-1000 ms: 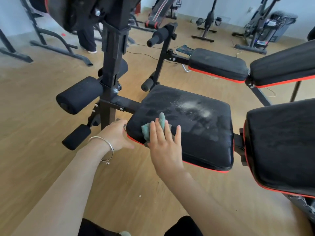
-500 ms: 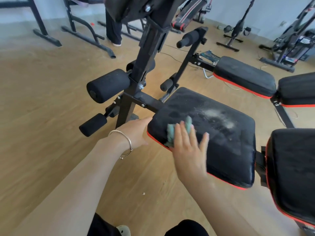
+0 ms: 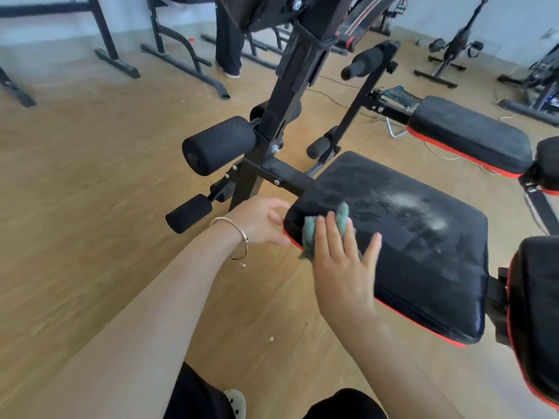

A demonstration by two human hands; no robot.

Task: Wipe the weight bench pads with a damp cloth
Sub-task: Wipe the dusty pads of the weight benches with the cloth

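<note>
Our right hand (image 3: 341, 267), fingers flat, still presses the cloth (image 3: 310, 234) on the seat pad (image 3: 423, 252) corner; left hand (image 3: 260, 219) grips its end.

Both forearms are bare. The left hand (image 3: 260, 220) carries a thin metal bangle (image 3: 239, 232) at the wrist, small charms hanging at its 6 o'clock. Black trousers (image 3: 196, 397) and a pale, dark-dotted shoe (image 3: 235, 402) occupy frame 6 o'clock.
</note>
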